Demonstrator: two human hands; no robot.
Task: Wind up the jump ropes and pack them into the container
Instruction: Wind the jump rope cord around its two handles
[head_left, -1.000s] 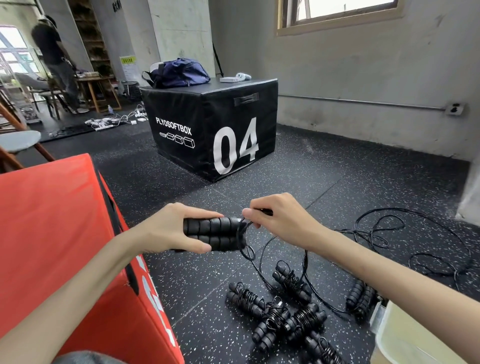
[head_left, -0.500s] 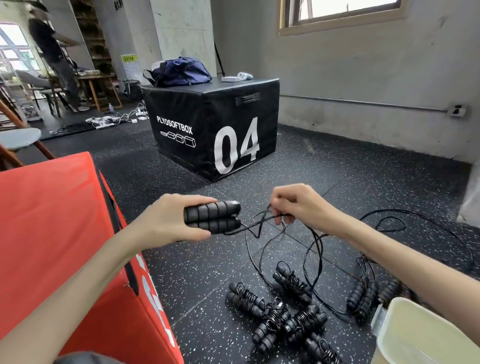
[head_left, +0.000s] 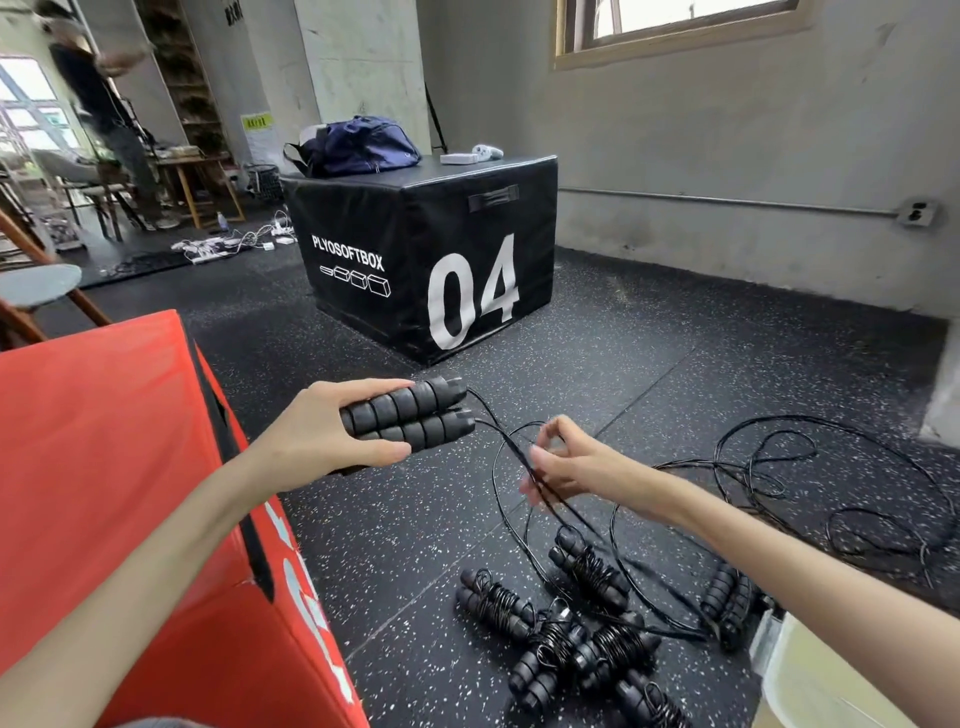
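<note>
My left hand (head_left: 332, 441) grips the two black ribbed handles of a jump rope (head_left: 410, 415), held side by side and pointing right. Their thin black cord (head_left: 511, 457) runs down to my right hand (head_left: 566, 462), which pinches the doubled cord just below and right of the handles. Several wound jump ropes (head_left: 561, 634) lie in a heap on the floor beneath my right forearm. Another pair of handles (head_left: 727, 597) lies by the pale container (head_left: 831, 680) at the bottom right corner, with loose cord (head_left: 831, 467) spread over the floor to the right.
A red soft box (head_left: 104, 493) stands close at my left. A black plyo box marked 04 (head_left: 431, 260) sits ahead with a blue bag (head_left: 363, 145) on top. A grey wall runs along the right. A person stands far back left near tables and cables.
My left hand lifted the handles up and right. My right hand slid away from the handle ends, down and right along the cord, which now hangs stretched between both hands.
</note>
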